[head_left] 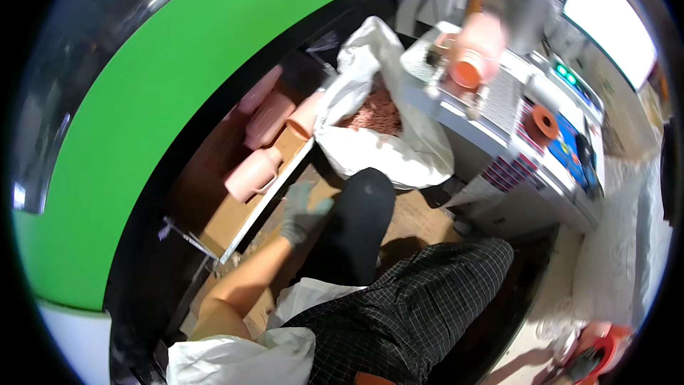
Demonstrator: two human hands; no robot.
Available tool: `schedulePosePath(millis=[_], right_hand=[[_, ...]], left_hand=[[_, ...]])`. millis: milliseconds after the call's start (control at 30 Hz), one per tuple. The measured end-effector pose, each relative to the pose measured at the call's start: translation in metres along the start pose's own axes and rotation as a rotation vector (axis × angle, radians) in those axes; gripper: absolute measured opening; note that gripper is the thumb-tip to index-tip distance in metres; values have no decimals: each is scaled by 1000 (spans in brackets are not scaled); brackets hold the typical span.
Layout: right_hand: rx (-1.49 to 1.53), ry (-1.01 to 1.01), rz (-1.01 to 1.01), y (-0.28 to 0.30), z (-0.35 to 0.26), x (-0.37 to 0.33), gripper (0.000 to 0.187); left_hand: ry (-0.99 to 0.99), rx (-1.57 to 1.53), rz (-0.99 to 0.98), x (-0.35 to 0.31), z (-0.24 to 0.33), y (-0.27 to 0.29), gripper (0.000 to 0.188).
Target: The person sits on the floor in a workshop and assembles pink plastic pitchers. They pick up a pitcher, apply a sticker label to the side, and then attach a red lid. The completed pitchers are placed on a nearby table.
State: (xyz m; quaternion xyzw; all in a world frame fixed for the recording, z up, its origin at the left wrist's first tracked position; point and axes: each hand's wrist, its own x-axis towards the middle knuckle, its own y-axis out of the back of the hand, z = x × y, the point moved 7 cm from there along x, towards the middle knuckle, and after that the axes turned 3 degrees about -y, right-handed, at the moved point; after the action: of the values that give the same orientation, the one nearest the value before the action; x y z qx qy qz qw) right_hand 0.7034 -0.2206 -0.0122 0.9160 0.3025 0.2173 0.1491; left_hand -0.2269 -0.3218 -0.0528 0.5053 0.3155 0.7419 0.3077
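Obs.: L hand (gloved) released, spread nr pink jug; R hand nr red tub, grip not determinable (too small).

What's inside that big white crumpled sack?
Lots of small, pinkish-brown pieces show inside the big white crumpled sack. Anything underneath their top layer is covered from view.

On your left, the panel flanks a tray with bottles in it. Before you, past your knee, the sack sits between tray and worktop, scraps inside it. On the worktop, to your right, is a roll, the screen beyond it. Your left fingers are between tray and knee.
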Motion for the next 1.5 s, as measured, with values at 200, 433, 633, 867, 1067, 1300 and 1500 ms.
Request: schedulePosePath(millis=[200,433,633,867,1067,1300,1500], right_hand=[[298,-141,-149,-42,-6,-107,71],[557,-148,-620,-227,-203,-272,35],[437,55,-1100,-283,-320,-412,29],[849,180,-1230,-292,-347,-413,146],[475,305,-714,-221,-319,-412,101],[187,288,-539,-215,-295,-428,81],[167,508,-962,-193,-313,-416,29]], left_hand=[[1490,-569,433,-212,-303,-16,72],[1511,-630,131,-191,-394,-61,53],[699,-655,217,-31,-174,17,29],[173,-972,-3,64,6,18,31],[26,-739,-323,86,122,-111,32],[-449,-826,-457,42,233,37,90],[-509,-852,-583,37,247,-4,100]])
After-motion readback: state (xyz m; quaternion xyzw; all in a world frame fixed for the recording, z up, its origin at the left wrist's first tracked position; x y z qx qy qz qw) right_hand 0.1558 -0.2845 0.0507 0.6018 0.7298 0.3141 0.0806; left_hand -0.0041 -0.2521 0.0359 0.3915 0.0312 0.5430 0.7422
